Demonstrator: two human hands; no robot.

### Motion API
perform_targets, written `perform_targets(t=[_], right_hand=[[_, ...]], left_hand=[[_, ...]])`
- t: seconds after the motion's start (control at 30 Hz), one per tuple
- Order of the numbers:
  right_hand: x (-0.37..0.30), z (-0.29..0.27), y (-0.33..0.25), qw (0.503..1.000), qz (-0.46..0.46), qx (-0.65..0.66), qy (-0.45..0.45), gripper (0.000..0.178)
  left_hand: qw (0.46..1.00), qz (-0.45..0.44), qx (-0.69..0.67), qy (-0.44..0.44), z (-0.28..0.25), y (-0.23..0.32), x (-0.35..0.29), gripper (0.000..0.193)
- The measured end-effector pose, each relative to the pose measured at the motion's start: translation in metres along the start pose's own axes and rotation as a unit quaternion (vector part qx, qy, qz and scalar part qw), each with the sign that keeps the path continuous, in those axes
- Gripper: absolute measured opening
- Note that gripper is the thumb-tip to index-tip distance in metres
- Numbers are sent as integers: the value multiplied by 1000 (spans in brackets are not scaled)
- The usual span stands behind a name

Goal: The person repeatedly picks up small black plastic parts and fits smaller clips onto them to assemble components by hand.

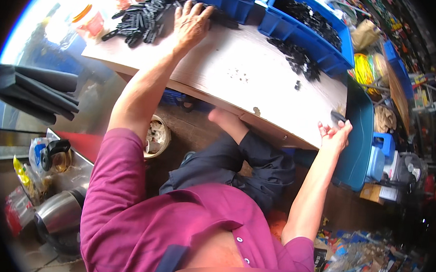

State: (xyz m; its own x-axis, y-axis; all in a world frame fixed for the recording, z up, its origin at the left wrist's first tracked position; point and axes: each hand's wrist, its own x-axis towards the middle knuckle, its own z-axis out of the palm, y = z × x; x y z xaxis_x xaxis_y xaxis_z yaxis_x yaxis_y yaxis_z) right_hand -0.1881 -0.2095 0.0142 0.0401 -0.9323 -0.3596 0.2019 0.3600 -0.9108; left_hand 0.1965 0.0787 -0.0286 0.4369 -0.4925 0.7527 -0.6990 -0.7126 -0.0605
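Note:
My left hand (190, 25) reaches to the far left of the white tabletop (218, 57), palm down with its fingers stretched out. Its fingertips are at the edge of a heap of long black plastic pieces (142, 22); whether a piece lies under them is hidden. Over the table's right end, my right hand (335, 136) pinches a dark, rounded plastic piece (338, 116) between its fingers. A looser scatter of small black parts (299, 61) lies on the table beyond that hand, below a blue bin.
Two blue bins (310, 39) with black parts line the table's far side. A teal bin (357, 140) stands against its right end. Jars (89, 21) sit at the left corner. Below are a bucket (158, 137) and a steel kettle (61, 213).

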Motion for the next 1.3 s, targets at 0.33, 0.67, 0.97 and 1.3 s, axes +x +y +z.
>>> perform_targets(t=[0.33, 0.67, 0.97, 1.3], right_hand=[[-4, 39, 29, 963, 3, -190, -193, 18], [-33, 97, 43, 843, -139, -489, -175, 22], [-31, 92, 46, 823, -170, -508, -190, 19], [-75, 70, 61, 844, -53, -307, -437, 21]], left_hand=[[991, 41, -126, -34, -25, 61, -31, 35], [963, 52, -254, -74, -42, 66, -34, 56], [945, -11, -317, 82, -67, 103, -43, 31], [557, -368, -705, -239, -34, 217, -49, 31]])
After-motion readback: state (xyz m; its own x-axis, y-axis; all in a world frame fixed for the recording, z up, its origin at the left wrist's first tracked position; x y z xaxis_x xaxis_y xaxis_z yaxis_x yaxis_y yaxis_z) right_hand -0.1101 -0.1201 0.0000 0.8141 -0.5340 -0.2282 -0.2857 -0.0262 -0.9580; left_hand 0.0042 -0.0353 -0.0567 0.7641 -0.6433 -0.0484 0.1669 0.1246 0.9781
